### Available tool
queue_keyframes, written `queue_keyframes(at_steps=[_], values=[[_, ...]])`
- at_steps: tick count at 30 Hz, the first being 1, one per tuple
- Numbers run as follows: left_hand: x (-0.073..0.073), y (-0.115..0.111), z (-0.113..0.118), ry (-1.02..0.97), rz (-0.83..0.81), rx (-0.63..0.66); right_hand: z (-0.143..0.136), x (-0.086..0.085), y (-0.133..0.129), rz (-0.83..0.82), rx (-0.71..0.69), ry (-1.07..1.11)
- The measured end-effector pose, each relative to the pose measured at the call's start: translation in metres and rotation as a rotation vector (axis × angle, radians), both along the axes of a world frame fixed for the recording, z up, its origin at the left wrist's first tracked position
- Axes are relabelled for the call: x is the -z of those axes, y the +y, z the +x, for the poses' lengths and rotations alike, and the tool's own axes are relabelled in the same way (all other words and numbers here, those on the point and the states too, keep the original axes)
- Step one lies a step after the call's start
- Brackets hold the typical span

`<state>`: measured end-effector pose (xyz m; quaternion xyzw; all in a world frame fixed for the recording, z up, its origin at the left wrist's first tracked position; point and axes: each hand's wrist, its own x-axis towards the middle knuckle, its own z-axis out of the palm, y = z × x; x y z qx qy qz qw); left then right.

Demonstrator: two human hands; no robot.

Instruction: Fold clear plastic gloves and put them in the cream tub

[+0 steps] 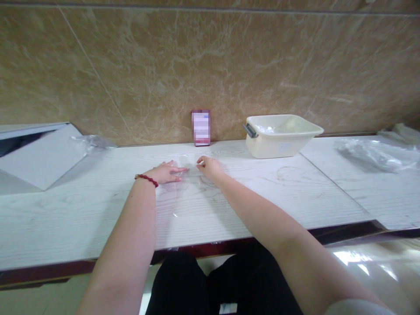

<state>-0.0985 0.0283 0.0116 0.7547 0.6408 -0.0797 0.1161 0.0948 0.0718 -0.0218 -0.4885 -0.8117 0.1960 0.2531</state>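
Note:
A thin, clear plastic sheet (184,162) lies on the white table between my hands; its outline is faint and I cannot tell whether it is a bag. My left hand (166,172), with a red bead bracelet (147,178) at the wrist, rests with fingers spread, the fingertips on the sheet's left part. On the other side, my right hand (210,169) has its fingers curled and the thumb and index finger pinched together at the sheet's right edge. The sheet's lower part blends into the table.
A phone (201,127) leans against the marbled wall behind my hands. To the right stands a cream plastic bin (278,144) with clear plastic inside. Crumpled clear bags (383,155) lie at far right. A white box (42,162) with clear plastic (93,142) beside it is at left.

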Motion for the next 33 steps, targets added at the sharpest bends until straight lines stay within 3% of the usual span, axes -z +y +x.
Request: queue_keyframes(at_steps=[4, 10, 14, 21, 33], values=[[0.001, 0.0, 0.0, -0.016, -0.071, 0.042, 0.0, 0.001, 0.001, 0.005, -0.012, 0.002], [0.006, 0.002, -0.006, -0.002, -0.085, 0.007, 0.002, -0.007, -0.003, 0.083, -0.011, -0.103], [0.007, 0.004, -0.007, 0.012, -0.088, 0.033, 0.002, -0.01, -0.011, 0.178, -0.101, -0.154], [0.009, 0.005, -0.011, 0.024, -0.092, 0.001, 0.003, -0.004, -0.01, 0.064, -0.025, -0.223], [-0.001, -0.002, -0.008, 0.101, -0.106, -0.023, 0.015, -0.014, -0.004, -0.009, 0.073, -0.287]])
